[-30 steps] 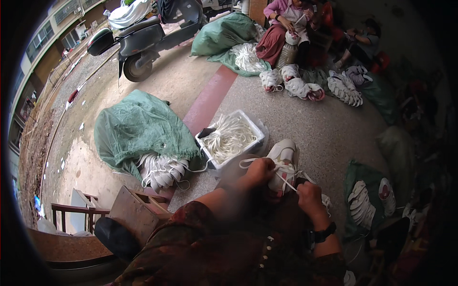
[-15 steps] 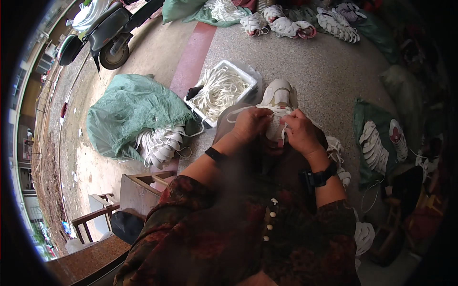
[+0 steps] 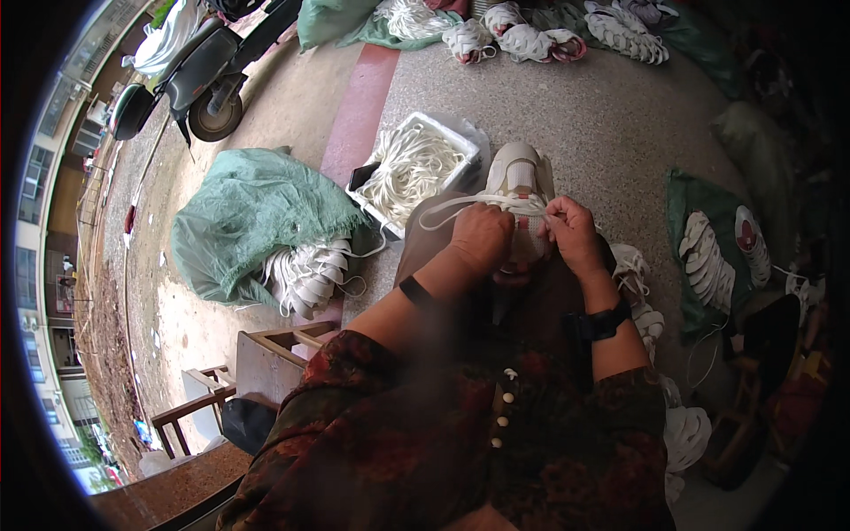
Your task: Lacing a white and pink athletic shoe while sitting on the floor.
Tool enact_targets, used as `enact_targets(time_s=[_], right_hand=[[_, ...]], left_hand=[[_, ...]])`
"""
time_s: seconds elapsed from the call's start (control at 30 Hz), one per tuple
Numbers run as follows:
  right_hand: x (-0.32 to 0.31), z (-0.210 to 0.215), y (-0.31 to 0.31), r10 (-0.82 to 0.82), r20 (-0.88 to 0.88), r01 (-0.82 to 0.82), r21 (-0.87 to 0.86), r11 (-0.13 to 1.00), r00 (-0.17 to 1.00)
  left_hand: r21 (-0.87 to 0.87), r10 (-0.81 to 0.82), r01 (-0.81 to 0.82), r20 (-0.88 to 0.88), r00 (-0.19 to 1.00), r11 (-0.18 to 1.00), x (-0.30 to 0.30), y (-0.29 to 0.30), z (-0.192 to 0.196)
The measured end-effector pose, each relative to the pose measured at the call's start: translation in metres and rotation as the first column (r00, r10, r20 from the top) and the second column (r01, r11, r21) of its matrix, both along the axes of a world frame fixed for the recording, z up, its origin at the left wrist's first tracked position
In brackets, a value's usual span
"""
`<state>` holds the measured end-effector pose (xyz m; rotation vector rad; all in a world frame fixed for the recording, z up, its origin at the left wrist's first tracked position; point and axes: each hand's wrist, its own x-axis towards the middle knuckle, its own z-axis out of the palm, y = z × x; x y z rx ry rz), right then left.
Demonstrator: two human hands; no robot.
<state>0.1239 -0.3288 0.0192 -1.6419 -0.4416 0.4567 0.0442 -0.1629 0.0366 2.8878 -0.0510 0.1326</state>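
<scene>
A white shoe [image 3: 521,177] rests on my lap, toe pointing away from me. My left hand [image 3: 481,237] and my right hand [image 3: 574,232] both sit on the shoe's upper, fingers closed on a white lace [image 3: 460,205] that loops out to the left. A dark band is on my left wrist and a black watch [image 3: 604,321] on my right. The back half of the shoe is hidden under my hands.
A white tray of loose laces [image 3: 416,168] stands on the ground ahead left. A green sack [image 3: 252,221] spills white shoes. More shoes lie on a green sack [image 3: 708,252] at right and in heaps at the top. A scooter [image 3: 199,75] is parked at upper left; a wooden stool [image 3: 266,358] stands beside me.
My view has tilted down and nearer, so the shoe and hands sit higher and larger. Both hands have stayed on the shoe, working the lace.
</scene>
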Motion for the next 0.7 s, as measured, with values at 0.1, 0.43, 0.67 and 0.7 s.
enact_targets(time_s=[0.1,0.43,0.67,0.7], right_hand=[[0.003,-0.01,-0.002,-0.036,-0.157,0.05,0.088,0.995,0.987],[-0.001,-0.025,-0.01,-0.054,-0.378,0.18,0.306,0.935,0.924],[0.0,-0.028,-0.013,0.059,-0.495,0.149,0.37,0.917,0.867],[0.0,-0.028,-0.012,0.073,-0.481,0.148,0.405,0.902,0.874]], left_hand=[[0.009,0.008,-0.007,-0.121,0.993,1.0,0.002,-0.005,0.01],[0.03,-0.013,0.028,-0.423,0.906,0.999,0.023,-0.002,0.005],[-0.5,-0.232,0.066,-0.278,0.932,0.864,0.024,0.026,-0.036],[-0.49,-0.248,0.111,-0.225,0.942,0.865,0.025,0.025,-0.04]])
